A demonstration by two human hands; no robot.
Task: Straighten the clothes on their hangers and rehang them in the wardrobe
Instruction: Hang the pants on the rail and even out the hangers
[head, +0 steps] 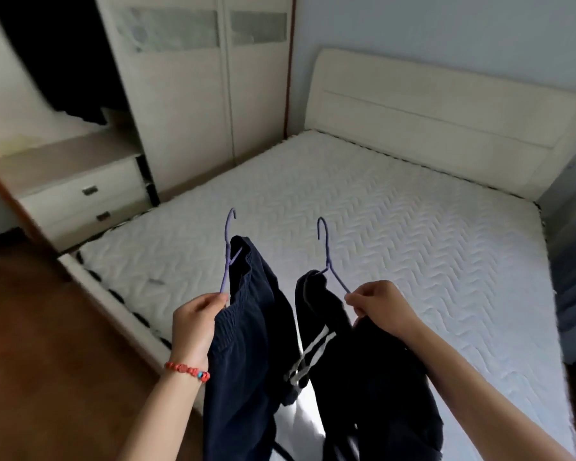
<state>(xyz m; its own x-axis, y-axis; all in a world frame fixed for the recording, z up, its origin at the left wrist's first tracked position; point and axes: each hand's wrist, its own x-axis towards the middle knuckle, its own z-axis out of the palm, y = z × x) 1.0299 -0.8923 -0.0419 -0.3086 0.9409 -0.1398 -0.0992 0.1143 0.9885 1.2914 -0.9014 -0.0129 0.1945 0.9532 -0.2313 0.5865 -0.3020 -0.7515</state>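
Note:
My left hand [197,319] grips one arm of a purple hanger [228,251], its hook pointing up and away. Dark navy trousers [246,344] with an elastic waistband drape from it and hang down crumpled. My right hand [379,302] pinches the arm of a second purple hanger [328,254]. A dark garment with white stripes [363,377] hangs from that one, bunched at the hanger's neck. Both hangers are held above the near end of the bed. The wardrobe [177,94] stands at the left, with dark clothes [64,54] hanging in its open section.
A bed with a bare white quilted mattress [396,227] and a cream headboard [446,118] fills the middle and right. A drawer unit [80,197] stands inside the wardrobe's open section beside the bed. Brown wooden floor [47,361] lies at the lower left.

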